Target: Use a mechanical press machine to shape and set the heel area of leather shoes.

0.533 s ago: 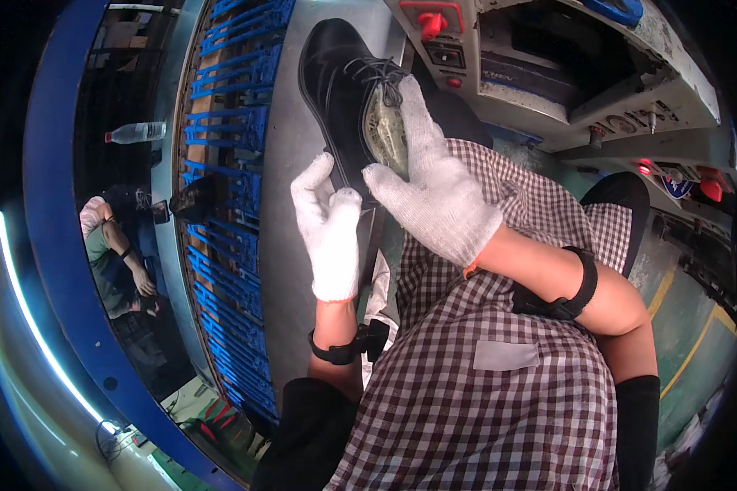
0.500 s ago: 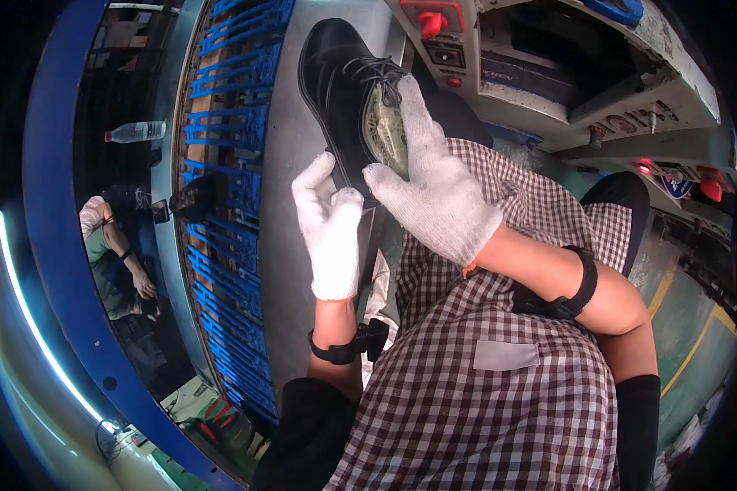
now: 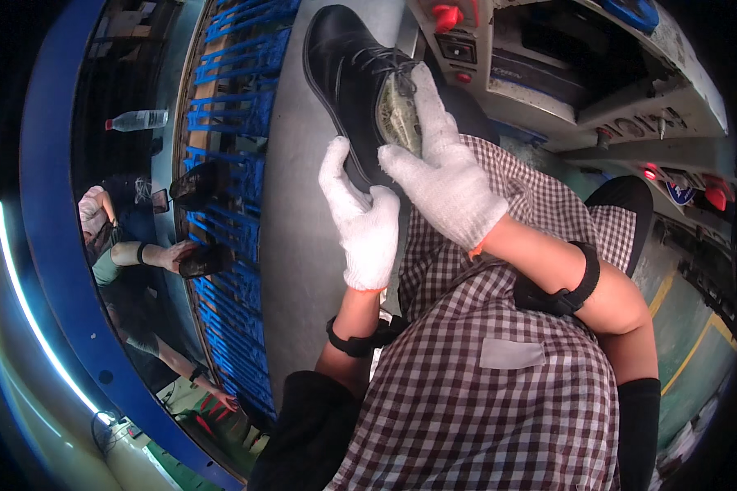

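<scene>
A black lace-up shoe [image 3: 344, 90] is held before me, toe pointing away, above the grey metal surface. Its opening is filled by a translucent yellowish-green form, apparently a shoe last [image 3: 398, 114]. My right hand [image 3: 450, 176], in a white knitted glove, grips the shoe and form on the right side, index finger stretched toward the laces and thumb near the heel end. My left hand [image 3: 360, 221], gloved alike, curves round the heel with index finger along the sole's left edge and thumb at the back. Its other fingers are partly hidden.
Left of the grey metal surface [image 3: 291, 270] runs a rack of blue slats [image 3: 229, 114]. Beyond it, a co-worker's hand [image 3: 178, 255] holds a dark shoe [image 3: 206, 261]; another dark shoe [image 3: 198, 185] lies on the slats. A clear bottle [image 3: 139, 120] is behind. A machine with red knobs [image 3: 447, 16] stands at right.
My left hand has shifted right and slightly up at the heel. The shoe has moved a little up and right. Across the rack, a co-worker's arm now reaches in with a dark shoe.
</scene>
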Demonstrator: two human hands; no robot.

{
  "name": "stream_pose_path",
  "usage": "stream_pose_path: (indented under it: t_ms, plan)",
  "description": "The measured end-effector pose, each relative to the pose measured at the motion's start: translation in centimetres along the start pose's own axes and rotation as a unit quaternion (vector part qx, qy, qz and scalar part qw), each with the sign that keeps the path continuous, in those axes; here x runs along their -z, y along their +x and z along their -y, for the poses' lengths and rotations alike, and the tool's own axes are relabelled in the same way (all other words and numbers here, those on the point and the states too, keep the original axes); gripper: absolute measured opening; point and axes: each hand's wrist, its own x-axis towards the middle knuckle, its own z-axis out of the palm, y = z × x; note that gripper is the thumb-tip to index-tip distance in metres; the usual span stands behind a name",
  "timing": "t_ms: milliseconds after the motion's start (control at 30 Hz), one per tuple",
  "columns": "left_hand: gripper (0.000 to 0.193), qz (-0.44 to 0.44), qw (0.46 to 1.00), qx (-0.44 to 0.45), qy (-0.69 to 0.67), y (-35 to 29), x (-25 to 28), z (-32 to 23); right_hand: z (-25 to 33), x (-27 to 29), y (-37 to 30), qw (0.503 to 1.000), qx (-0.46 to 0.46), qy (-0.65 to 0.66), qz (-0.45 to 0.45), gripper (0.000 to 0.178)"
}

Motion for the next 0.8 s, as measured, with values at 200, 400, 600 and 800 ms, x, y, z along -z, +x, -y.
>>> stream_pose_path:
  t_ms: [200, 400, 600, 800]
  plan:
    - [0.079, 0.035, 0.996, 0.019, -0.079, 0.1, 1.1, -1.4, -0.7, 0.1, 0.6, 0.995, -0.017, 0.096, 0.006, 0.097]
    - [0.068, 0.028, 1.0, 0.009, 0.001, 0.9, 2.2, -1.3, -1.0, 0.1, 0.8, 0.999, 0.004, 0.054, -0.005, 0.096]
    - [0.067, 0.087, 0.969, 0.093, -0.212, 5.8, 3.6, -0.6, 1.8, 0.3, -0.6, 0.995, 0.06, -0.062, 0.049, 0.092]
    - [0.051, 0.151, 0.868, 0.253, -0.4, 8.4, 6.1, -0.5, 3.3, 0.2, -0.3, 0.969, 0.222, -0.073, 0.076, 0.073]
